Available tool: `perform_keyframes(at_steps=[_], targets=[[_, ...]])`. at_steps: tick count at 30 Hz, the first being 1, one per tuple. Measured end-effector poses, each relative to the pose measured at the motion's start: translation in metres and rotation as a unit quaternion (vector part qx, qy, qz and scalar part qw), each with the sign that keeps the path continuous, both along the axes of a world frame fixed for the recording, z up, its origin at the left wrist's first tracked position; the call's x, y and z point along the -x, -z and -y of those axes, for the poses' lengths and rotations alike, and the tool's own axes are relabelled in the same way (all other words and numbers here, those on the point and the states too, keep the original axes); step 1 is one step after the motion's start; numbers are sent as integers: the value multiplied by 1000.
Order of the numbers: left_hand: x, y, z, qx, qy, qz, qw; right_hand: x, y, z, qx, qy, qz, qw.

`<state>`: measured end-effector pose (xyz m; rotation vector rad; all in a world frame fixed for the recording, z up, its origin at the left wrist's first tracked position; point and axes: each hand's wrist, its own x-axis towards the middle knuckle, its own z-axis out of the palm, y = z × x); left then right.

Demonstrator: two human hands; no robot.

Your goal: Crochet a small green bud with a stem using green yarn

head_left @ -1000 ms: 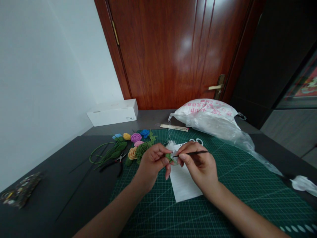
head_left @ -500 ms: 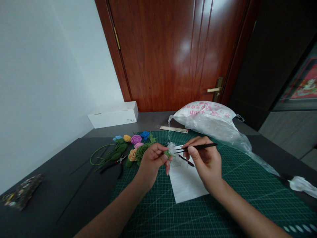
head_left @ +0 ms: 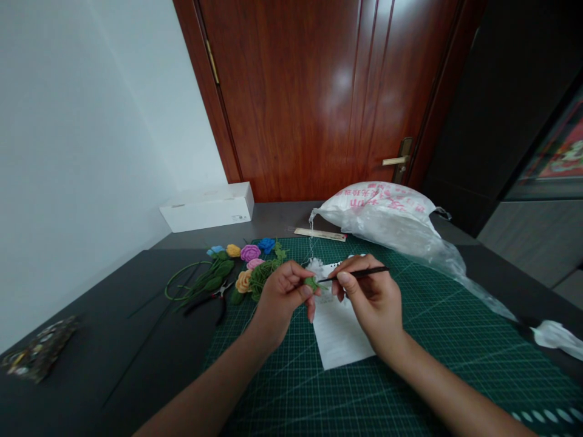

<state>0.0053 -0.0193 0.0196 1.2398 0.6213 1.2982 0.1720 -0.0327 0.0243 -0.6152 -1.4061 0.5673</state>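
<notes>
My left hand pinches a small green crocheted piece between thumb and fingers. Black tweezers are in my right hand, gripped like a pen, and their tips meet the right side of the green piece. Whether the tips are inside it, I cannot tell. Just behind the piece lies a tuft of white stuffing. Under both hands is a sheet of white paper, partly covered by the right hand.
A green cutting mat covers the desk's middle. Crocheted flowers, green yarn and pliers lie left. Behind stand a white box, a ruler and a large bag of stuffing. A small packet lies far left.
The tweezers' prongs, spread apart near the white stuffing before, have come together at the green piece. My right hand has shifted slightly left; my left hand keeps its hold.
</notes>
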Motion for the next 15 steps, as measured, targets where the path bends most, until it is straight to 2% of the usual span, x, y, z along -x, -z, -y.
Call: perform_keyframes(at_steps=[4,8,12,15], targets=[[0,0,2,2,23,5,1000,6,3,0,13,-50,-29,998],[2,2,3,-7,50,9,999,11,8,-4,-16,-88,-52,995],[1,1,2,7,54,8,998,6,8,-11,12,-158,-63,985],[0,-2,1,23,34,16,999,-2,4,-11,9,-109,-14,994]])
